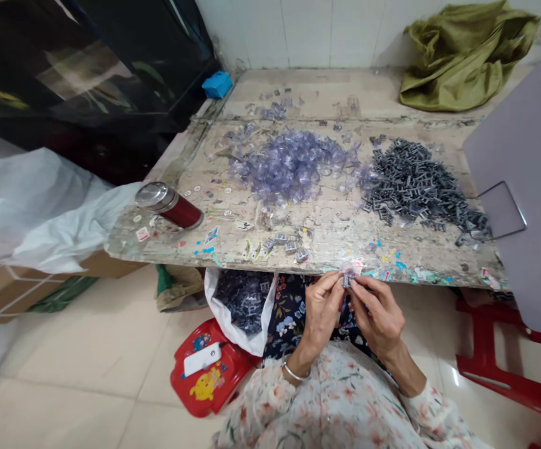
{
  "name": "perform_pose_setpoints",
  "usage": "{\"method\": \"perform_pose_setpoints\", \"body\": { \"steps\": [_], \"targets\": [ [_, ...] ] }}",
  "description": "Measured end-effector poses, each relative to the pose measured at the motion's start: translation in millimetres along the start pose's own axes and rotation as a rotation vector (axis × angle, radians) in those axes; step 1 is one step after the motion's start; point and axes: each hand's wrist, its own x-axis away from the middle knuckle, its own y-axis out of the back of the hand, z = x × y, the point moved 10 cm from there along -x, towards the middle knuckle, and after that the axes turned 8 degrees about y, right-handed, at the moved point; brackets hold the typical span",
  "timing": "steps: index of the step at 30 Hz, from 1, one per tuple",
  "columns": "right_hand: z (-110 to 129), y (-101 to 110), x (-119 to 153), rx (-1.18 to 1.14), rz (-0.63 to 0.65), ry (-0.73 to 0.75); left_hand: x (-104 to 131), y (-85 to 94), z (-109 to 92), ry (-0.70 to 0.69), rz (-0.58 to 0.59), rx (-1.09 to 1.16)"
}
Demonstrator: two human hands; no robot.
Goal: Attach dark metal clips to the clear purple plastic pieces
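Between the fingertips of both hands, at the table's front edge, is a small grey and clear plastic piece. My left hand pinches it from the left, and my right hand from the right. Beyond them on the worn table lies a heap of clear, purplish plastic parts. To its right spreads a heap of dark grey plastic pieces. A few assembled-looking pieces sit near the front edge, left of my hands.
A red flask stands on the table's left. Below, a white sack holds many dark pieces, beside a red stool with a white phone. An olive cloth lies back right; a grey panel rises at right.
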Motion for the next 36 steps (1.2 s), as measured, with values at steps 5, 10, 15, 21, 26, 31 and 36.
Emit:
{"method": "perform_pose_setpoints", "body": {
  "steps": [5,10,15,21,26,31,36],
  "targets": [
    [3.4,5.7,-5.5,0.003,-0.059,-0.029,3.5,-0.4,-18.8,-0.090,-0.020,-0.044],
    [5.2,8.1,-11.6,-0.012,-0.063,-0.056,4.3,2.7,-19.2,-0.095,-0.029,-0.020],
    [9.2,4.8,-8.5,-0.022,-0.016,-0.036,5.3,5.7,-14.2,-0.071,-0.042,-0.009],
    [15.4,7.9,-6.0,0.051,-0.027,-0.027,9.6,3.8,-11.0,-0.040,-0.040,0.014],
    [20.5,8.6,-11.3,0.043,-0.023,-0.026,15.4,9.7,-15.9,-0.098,-0.109,0.015],
    [21.0,11.7,-9.9,0.028,-0.052,-0.041,19.5,10.4,-23.4,-0.153,-0.120,-0.031],
    [22.2,12.2,-6.7,0.067,-0.049,-0.009,20.1,9.0,-28.2,-0.151,-0.092,-0.050]
  ]
}}
